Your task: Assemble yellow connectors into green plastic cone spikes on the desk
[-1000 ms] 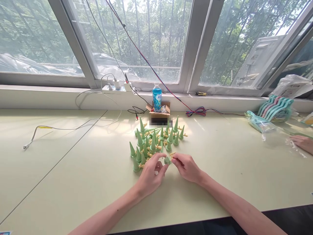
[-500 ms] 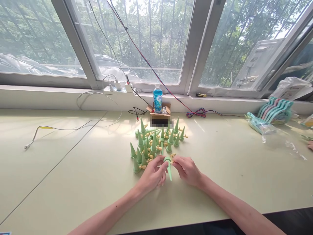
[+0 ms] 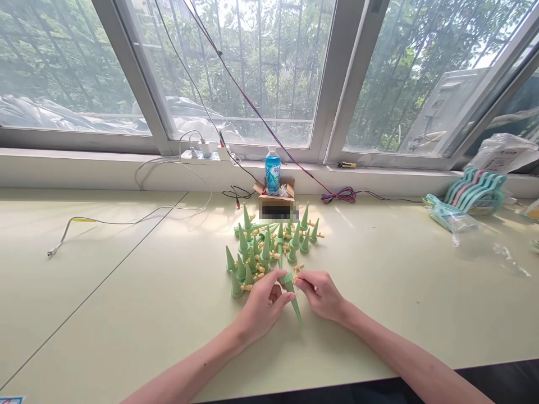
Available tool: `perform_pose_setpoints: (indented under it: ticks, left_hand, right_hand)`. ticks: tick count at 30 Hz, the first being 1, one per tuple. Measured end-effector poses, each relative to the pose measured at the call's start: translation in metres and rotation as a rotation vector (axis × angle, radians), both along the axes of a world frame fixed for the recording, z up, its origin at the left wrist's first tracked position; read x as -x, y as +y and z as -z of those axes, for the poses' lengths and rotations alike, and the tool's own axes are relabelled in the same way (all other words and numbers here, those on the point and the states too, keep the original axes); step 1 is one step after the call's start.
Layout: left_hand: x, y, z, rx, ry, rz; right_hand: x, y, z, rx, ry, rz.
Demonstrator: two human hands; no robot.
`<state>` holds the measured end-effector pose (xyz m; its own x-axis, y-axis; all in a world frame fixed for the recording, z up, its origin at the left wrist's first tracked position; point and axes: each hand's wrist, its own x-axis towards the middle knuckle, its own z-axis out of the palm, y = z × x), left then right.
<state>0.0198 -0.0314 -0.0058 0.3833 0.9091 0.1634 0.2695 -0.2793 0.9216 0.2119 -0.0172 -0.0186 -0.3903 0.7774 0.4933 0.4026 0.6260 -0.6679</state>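
Note:
A green plastic watering spike (image 3: 295, 307) with a wide collar points down and toward me. My left hand (image 3: 263, 306) is closed on its collar end, thumb on the near side and fingers around the far side. Between thumb and forefinger of my right hand (image 3: 323, 294) is a small yellow valve (image 3: 295, 277), right beside the collar; whether it is inserted there I cannot tell. Another yellow valve (image 3: 298, 267) shows just beyond my fingertips. Past my hands, several green spikes (image 3: 265, 247) stand upright in a cluster, many with yellow valves at their sides.
Behind the cluster, a small cardboard box (image 3: 275, 197) stands with a blue bottle (image 3: 273, 173). A coiled red-blue cable (image 3: 339, 195) lies to its right, a grey cable (image 3: 122, 219) to the left. Teal hangers (image 3: 475, 191) and plastic wrapping (image 3: 509, 258) are at the far right.
The spike's tip has swung right and toward me, and my left thumb has shifted along it. My right hand keeps its pinch. At the far right edge, another person's hand has mostly left view.

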Motion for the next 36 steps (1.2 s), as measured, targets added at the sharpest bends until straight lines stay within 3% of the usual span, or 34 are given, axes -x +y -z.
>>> perform_pose_setpoints:
  ticks: [5,13,20,24,29,36]
  left_hand:
    - [0.001,0.001,0.008,-0.257,0.105,-0.034]
    - [0.000,-0.001,0.006,-0.332,0.120,-0.023]
    - [-0.003,-0.002,-0.003,-0.157,-0.062,-0.116]
    - [-0.003,0.001,-0.006,0.061,-0.169,-0.053]
    - [-0.004,0.003,-0.012,0.401,-0.326,0.047]
    - [-0.002,0.007,-0.011,0.576,-0.379,0.122]
  right_hand:
    - [0.001,-0.001,-0.001,0.088,0.064,-0.028]
    - [0.003,-0.002,-0.003,0.079,0.104,-0.039]
    - [0.002,-0.003,-0.004,0.061,0.173,0.072]
    - [-0.001,-0.002,-0.006,-0.007,0.177,0.111]
    - [-0.002,0.000,-0.004,-0.113,0.091,-0.005]
    - [-0.006,0.000,0.001,-0.159,0.020,-0.075]
